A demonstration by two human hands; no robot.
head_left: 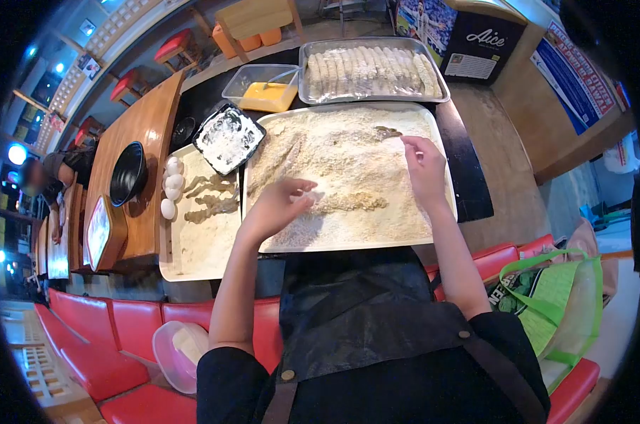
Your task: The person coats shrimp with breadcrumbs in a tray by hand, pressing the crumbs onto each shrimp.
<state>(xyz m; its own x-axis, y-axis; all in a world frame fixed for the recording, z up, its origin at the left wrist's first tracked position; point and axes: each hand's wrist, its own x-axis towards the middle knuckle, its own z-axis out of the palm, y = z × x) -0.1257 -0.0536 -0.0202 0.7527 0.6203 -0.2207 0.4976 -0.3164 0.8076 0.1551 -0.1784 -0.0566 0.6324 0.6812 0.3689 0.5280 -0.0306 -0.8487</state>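
Note:
A large cream tray (443,185) full of pale breadcrumbs (348,155) lies in front of me. My left hand (281,205) is over its left front part, fingers apart, with some crumbs at the fingertips. A long crumb-coated piece (355,203) lies just right of those fingers; what is inside the coating is hidden. Near the tray's right side is my right hand (426,169), its fingers loosely bent with a gap and nothing visible between them. Beyond it a dark patch (388,132) shows among the crumbs; I cannot tell what it is.
Behind stands a clear-covered tray (443,88) of coated sticks (369,71). A plastic tub (235,88) holds yellow liquid (269,96). Left are a black container (253,152) with white powder, a smaller tray (210,265), several eggs (168,208) and a black bowl (127,173).

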